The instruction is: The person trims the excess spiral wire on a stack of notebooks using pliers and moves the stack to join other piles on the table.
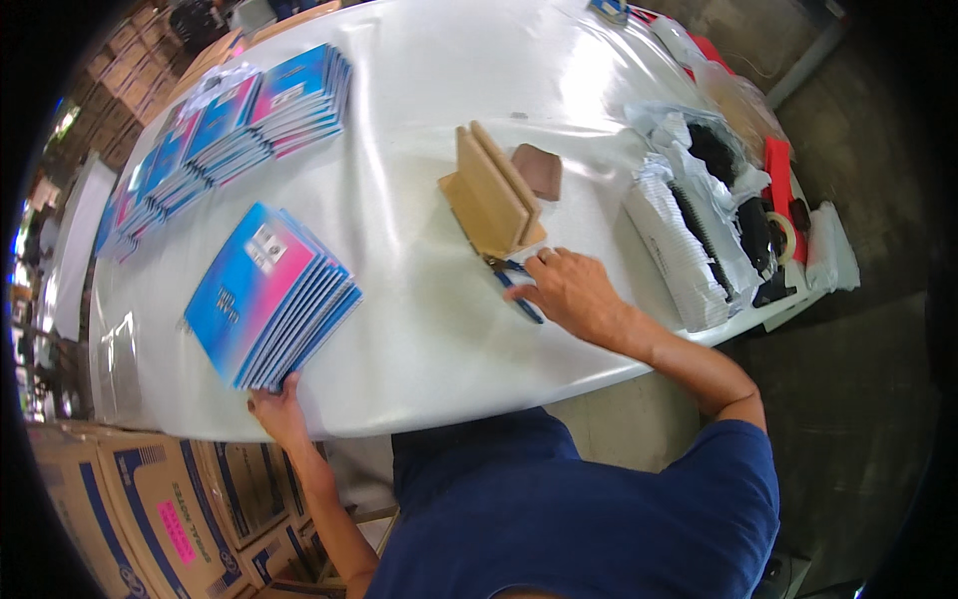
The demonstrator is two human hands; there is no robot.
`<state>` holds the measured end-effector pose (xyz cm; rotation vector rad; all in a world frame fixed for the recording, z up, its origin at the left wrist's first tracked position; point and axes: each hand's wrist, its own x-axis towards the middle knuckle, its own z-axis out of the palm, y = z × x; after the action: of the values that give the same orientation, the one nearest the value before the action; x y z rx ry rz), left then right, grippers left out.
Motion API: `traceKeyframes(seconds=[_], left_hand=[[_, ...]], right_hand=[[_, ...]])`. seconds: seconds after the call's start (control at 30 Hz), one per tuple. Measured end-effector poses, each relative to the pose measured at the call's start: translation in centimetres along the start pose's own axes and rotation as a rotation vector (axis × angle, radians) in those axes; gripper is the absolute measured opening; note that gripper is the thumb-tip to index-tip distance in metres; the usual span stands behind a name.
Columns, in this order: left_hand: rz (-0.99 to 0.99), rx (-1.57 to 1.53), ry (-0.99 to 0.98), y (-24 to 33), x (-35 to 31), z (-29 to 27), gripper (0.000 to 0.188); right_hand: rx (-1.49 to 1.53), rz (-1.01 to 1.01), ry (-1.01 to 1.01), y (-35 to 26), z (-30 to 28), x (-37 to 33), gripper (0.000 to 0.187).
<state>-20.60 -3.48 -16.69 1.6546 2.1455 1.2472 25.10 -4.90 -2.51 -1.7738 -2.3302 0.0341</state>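
Navy T-shirt [589, 509] closest, worn by the person at the white-covered table [409, 349]. Left hand [279, 411] at the near corner of a fanned stack of blue-and-pink notebooks [264, 290], left side of table; thumb and fingers bent against the edge, can't tell if they're gripping. Right hand [581, 295] at a blue-handled tool [529, 309], right of centre: thumb out, index finger curled, partly open around the handles; can't confirm a firm hold. Tool head just beside a brown stand [489, 190] with two upright panels. Flat brown piece [537, 172] behind it. More notebook stacks [294, 95] far left. Torn white packaging [689, 270] with black contents, right. Cartons [160, 509] lower left.
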Motion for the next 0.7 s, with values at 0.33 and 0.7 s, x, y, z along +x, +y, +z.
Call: traceKeyframes(seconds=[0.33,0.7], left_hand=[[-0.005,0.079,-0.010,-2.7,5.9,-1.0,0.068],[0.539,0.234,0.287,11.1,4.4,-5.6,0.041]], right_hand=[[-0.175,0.056,-0.175,-7.1,2.9,0.0,0.038],[-0.152,-0.549,-0.183,-1.5,3.1,-1.4,0.053]])
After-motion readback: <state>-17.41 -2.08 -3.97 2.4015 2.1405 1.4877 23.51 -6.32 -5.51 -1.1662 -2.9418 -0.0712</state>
